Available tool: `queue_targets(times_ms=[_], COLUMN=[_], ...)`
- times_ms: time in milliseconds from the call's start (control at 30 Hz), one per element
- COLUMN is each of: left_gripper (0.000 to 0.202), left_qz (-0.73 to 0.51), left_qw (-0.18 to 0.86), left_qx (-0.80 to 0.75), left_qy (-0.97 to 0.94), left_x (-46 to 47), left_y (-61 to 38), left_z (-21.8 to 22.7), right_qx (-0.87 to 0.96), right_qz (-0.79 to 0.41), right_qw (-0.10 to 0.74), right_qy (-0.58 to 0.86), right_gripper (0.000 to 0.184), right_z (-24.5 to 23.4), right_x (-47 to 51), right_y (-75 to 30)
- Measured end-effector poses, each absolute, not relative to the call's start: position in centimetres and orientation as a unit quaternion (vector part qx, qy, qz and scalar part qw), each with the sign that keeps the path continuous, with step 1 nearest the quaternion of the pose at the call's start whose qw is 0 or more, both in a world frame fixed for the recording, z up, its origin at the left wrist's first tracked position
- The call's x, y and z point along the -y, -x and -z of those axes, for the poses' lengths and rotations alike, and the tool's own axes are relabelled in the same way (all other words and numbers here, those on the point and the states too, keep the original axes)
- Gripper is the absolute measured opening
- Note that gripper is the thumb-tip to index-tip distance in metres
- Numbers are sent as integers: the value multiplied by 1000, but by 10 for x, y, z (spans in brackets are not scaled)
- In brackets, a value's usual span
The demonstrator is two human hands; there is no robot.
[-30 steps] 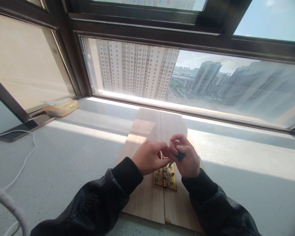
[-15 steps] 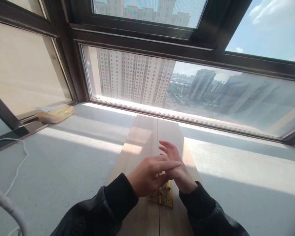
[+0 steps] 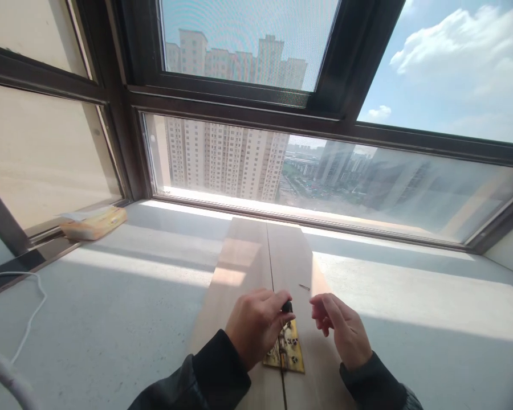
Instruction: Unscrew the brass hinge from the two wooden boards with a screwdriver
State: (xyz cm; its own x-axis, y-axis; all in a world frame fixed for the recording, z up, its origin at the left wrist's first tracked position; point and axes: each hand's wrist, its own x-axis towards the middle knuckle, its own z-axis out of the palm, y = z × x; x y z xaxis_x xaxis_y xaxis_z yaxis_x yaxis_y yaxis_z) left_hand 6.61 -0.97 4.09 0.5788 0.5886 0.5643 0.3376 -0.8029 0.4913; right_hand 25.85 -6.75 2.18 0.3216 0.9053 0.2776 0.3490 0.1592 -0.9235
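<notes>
My left hand [image 3: 260, 320] is closed over the hinge, gripping a small black object [image 3: 286, 306]. Only its rounded end shows between thumb and fingers, so its kind is unclear. Below it, a brass-coloured hinge [image 3: 294, 347] lies across the seam of two pale wooden boards [image 3: 248, 250]; the hand covers part of the hinge. To the right, my right hand [image 3: 344, 330] hovers over the right board's edge, its fingers loosely curled and somewhat apart, with nothing visible in them. Just beyond its fingertips lies a thin, screw-like piece [image 3: 304, 287] on the right board.
The boards lie on a pale, sunlit sill [image 3: 132, 302] against a dark window frame [image 3: 239, 205]. A yellowish soft packet [image 3: 94, 223] sits at the far left, near a white cable [image 3: 36, 302]. A thick pale tube [image 3: 4, 370] crosses the lower left corner.
My hands have parted from where they met over the hinge. The right moved right and nearer, its fingers curling. The black object now shows in my left hand. The view has tilted up.
</notes>
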Motion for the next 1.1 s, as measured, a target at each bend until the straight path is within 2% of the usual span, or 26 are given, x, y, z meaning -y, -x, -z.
queue_targets(times_ms=[133, 267, 333, 400, 467, 767, 1000, 1100], left_gripper=[25, 21, 21, 21, 22, 26, 22, 22], left_qz=[-314, -293, -296, -301, -303, -261, -220, -209], left_qw=[121, 108, 117, 140, 163, 226, 284, 290], left_qx=[-312, -309, -310, -313, -319, -321, -302, -296], left_qy=[-888, -899, -896, -890, -883, -882, -883, -886], left_x=[8, 5, 4, 3, 2, -2, -8, -11], left_y=[-62, -57, -55, -54, -52, -45, -28, -21], left_z=[-33, -43, -52, -59, -63, -70, -89, -94], right_qx=[536, 547, 569, 545, 523, 524, 534, 549], right_qz=[-168, 20, 59, 32, -10, -102, -99, -63], right_qw=[523, 400, 309, 223, 180, 149, 141, 137], right_qy=[641, 735, 760, 807, 833, 832, 828, 822], right_gripper=[35, 33, 45, 66, 74, 62, 61, 69], right_z=[-5, 12, 19, 24, 25, 16, 18, 23], right_x=[95, 98, 94, 90, 91, 105, 110, 111], right_y=[-283, -318, -334, -346, -352, -333, -321, -318])
